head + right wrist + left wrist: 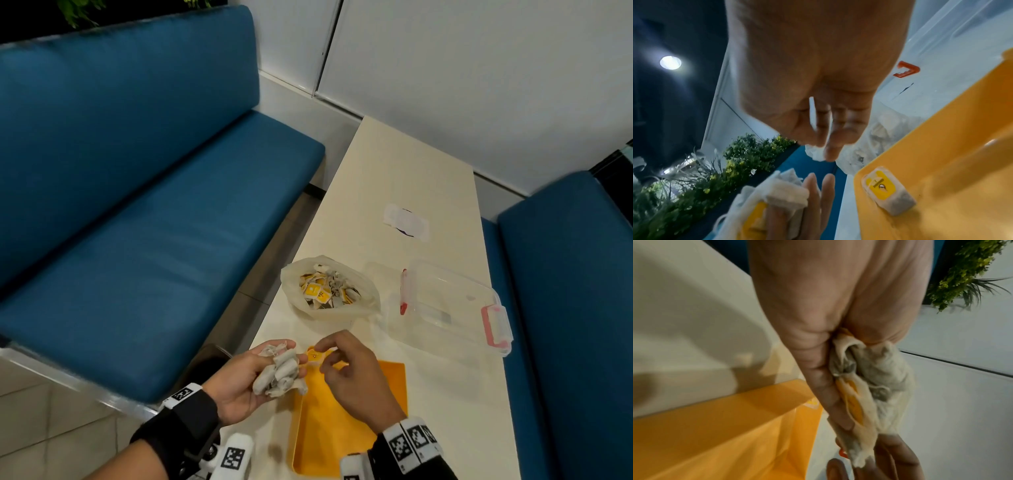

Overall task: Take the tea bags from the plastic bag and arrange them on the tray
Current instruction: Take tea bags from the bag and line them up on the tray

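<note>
Above the tray point(346, 428), my left hand point(239, 383) grasps bunched tea bags point(281, 371) while my right hand point(346, 370), fingers loosely curled and empty, nears them; tangled strings could drag several out together.

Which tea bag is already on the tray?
The single tea bag in the yellow tray's far corner; the others are in the left hand or plastic bag.
</note>
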Motion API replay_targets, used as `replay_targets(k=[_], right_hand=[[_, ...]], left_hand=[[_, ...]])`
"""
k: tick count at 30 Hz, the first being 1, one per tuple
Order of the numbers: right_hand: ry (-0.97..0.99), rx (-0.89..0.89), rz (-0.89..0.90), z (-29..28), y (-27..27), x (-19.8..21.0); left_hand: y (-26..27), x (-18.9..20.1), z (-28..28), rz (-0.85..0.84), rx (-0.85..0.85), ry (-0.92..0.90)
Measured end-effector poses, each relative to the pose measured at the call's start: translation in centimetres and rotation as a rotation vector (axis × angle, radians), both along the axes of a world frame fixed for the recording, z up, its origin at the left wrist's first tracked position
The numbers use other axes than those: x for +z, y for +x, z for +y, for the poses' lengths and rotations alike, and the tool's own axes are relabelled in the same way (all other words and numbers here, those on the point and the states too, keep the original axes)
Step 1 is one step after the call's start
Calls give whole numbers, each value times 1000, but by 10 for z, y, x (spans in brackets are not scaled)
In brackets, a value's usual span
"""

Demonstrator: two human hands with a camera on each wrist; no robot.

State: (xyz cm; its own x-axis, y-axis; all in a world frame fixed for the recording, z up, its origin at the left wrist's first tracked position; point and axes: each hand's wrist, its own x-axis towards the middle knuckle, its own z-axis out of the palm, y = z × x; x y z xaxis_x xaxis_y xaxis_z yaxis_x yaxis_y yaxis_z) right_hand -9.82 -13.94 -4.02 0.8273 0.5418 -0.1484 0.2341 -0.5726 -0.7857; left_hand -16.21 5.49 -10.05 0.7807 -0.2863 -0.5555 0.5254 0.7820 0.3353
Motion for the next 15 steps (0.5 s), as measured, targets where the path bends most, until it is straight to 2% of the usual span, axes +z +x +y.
replay_targets(k=[3, 6, 10, 15], right_hand=[[74, 111, 77, -2, -17, 12], [-17, 167, -53, 1, -25, 10], [-98, 209, -223, 4, -26, -5], [-152, 217, -282, 3, -22, -7]], left_hand=[[1, -1, -3, 44, 51, -5], [1, -4, -5, 61, 77, -31], [-2, 8, -11, 3, 66, -119], [-4, -1, -12, 45, 69, -57]])
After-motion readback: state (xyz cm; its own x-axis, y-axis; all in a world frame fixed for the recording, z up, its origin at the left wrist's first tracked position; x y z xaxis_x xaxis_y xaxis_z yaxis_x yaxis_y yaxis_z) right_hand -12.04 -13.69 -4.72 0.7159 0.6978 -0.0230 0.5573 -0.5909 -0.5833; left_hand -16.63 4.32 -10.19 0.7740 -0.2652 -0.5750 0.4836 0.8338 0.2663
